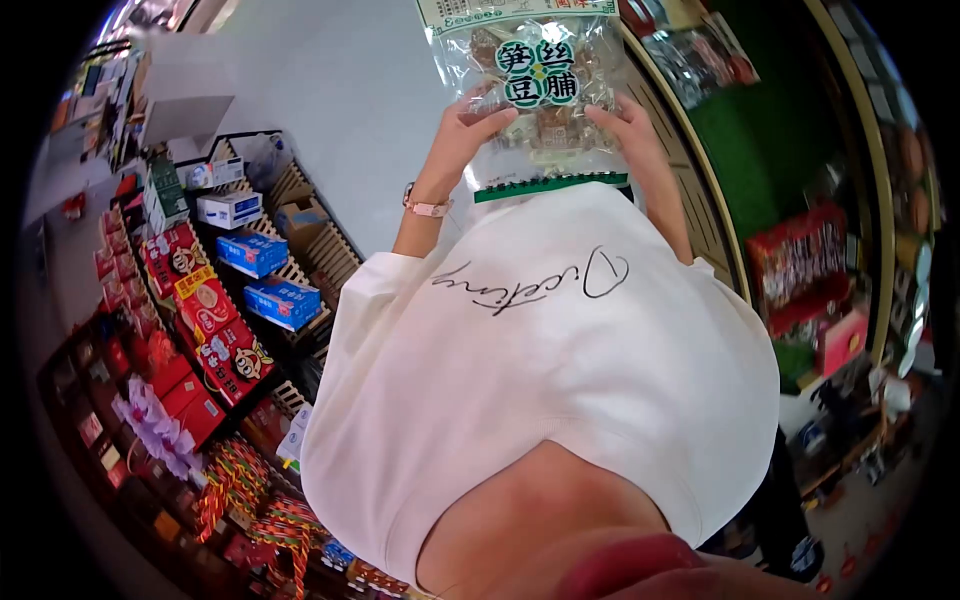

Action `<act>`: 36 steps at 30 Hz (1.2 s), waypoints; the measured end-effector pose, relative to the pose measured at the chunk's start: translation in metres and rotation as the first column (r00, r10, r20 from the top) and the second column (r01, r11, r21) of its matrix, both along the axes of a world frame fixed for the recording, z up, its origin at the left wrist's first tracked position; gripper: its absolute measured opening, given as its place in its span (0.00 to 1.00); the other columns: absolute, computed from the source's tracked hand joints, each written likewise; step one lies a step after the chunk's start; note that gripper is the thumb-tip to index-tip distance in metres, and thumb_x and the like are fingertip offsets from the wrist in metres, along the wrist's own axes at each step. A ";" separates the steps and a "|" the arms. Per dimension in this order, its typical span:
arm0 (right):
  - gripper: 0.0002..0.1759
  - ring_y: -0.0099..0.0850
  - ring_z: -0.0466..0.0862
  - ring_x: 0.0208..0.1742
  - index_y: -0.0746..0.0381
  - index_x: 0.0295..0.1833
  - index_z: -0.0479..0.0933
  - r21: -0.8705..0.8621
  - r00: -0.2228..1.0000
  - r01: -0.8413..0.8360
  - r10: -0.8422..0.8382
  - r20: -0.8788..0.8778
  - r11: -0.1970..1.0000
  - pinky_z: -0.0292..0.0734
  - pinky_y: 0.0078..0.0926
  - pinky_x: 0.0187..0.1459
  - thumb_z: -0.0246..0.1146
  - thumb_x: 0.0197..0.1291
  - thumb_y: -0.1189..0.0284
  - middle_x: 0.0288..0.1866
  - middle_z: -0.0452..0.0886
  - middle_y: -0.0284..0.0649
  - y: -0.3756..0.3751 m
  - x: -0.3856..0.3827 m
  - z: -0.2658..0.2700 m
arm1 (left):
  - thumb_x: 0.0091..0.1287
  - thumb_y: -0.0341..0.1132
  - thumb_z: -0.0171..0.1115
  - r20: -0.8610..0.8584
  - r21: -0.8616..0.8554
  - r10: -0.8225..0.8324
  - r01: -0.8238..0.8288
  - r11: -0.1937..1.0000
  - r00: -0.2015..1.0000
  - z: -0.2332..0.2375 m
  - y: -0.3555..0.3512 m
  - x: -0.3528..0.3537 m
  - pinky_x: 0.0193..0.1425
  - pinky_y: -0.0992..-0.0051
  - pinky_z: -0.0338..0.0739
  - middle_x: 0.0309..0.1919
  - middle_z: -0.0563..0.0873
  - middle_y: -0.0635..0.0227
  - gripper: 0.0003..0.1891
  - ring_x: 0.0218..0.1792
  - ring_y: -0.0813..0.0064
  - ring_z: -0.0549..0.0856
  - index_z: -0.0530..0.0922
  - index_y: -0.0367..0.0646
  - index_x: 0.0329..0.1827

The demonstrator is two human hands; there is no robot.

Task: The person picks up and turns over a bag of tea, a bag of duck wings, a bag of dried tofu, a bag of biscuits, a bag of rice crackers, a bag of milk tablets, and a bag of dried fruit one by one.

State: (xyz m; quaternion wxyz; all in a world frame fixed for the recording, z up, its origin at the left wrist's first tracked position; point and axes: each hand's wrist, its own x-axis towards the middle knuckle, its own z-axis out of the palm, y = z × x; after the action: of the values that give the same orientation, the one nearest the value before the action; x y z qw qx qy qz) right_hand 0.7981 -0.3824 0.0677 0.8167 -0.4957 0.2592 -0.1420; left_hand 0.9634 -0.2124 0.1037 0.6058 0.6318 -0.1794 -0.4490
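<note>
A clear plastic snack bag (545,90) with green and black Chinese lettering is held up in front of my chest. Brown wrapped pieces show through the film, and a green strip runs along its near edge. My left hand (468,138) grips the bag's left side, thumb lying on the front. On the opposite side my right hand (628,128) pinches it the same way, its other fingers hidden behind. My left wrist bears a watch (408,194) and a pink band (431,209).
At left, slatted shelves (335,240) carry blue boxes (283,302) and red snack cartons (210,310). Purple flowers (160,425) and striped cords (238,480) lie lower left. On the right, a green-lined display (740,140) holds red packages (797,255). A pale floor (345,90) stretches beyond.
</note>
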 end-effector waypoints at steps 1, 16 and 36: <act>0.22 0.20 0.79 0.37 0.67 0.53 0.71 -0.010 1.000 -0.006 0.006 -0.022 1.000 0.73 0.16 0.39 0.65 0.53 0.70 0.42 0.80 0.36 -0.011 0.025 0.004 | 0.56 0.31 0.64 -0.007 0.005 0.045 -0.045 0.999 0.999 0.003 -0.008 0.021 0.47 0.79 0.73 0.41 0.82 0.62 0.30 0.42 0.78 0.80 0.64 0.34 0.62; 0.21 0.18 0.78 0.36 0.66 0.53 0.71 -0.032 0.947 -0.295 0.287 -0.147 0.955 0.73 0.13 0.37 0.65 0.54 0.71 0.39 0.81 0.35 -0.087 0.280 -0.010 | 0.58 0.28 0.61 -0.251 -0.007 0.332 -0.345 0.939 0.909 -0.035 -0.050 0.228 0.52 0.79 0.71 0.50 0.78 0.61 0.28 0.48 0.77 0.78 0.63 0.35 0.63; 0.19 0.19 0.78 0.36 0.65 0.51 0.73 0.118 0.990 0.078 -0.064 -0.123 0.990 0.73 0.16 0.37 0.65 0.53 0.72 0.38 0.80 0.34 -0.172 0.581 -0.015 | 0.61 0.37 0.60 -0.134 0.117 -0.023 0.039 0.992 0.991 -0.025 -0.183 0.590 0.45 0.81 0.71 0.40 0.81 0.73 0.26 0.40 0.85 0.77 0.66 0.41 0.62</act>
State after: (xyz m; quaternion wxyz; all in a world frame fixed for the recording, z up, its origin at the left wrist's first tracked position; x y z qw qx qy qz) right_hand 1.3789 -0.5541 0.0529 0.8230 -0.4427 0.3330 -0.1252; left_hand 1.5538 -0.3955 0.0786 0.5704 0.6330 -0.1215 -0.5090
